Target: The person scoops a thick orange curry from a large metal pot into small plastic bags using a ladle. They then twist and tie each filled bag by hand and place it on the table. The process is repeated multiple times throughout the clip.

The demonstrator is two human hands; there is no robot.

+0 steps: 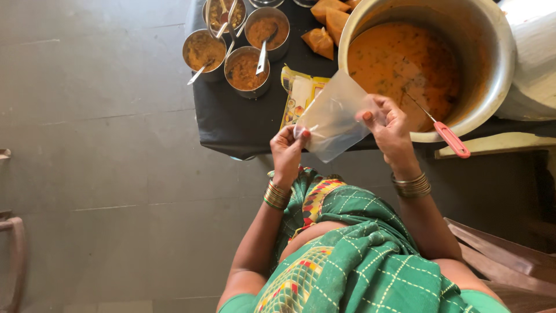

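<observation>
Both my hands hold a clear, empty plastic bag point(333, 119) in front of me. My left hand point(288, 152) pinches its lower left corner. My right hand point(389, 130) grips its right edge, close to the rim of a large metal pot point(492, 69). The pot is filled with orange curry point(405, 64), and a ladle with a red handle point(452, 139) leans in it over the near rim.
Several small steel bowls point(246, 72) of food with spoons stand on the black table point(223, 122) at the far left. A yellow packet point(298, 93) lies under the bag. Filled orange pouches point(321, 40) lie beside the pot. A wooden bench point(498, 255) stands at my right; grey floor point(104, 145) lies left.
</observation>
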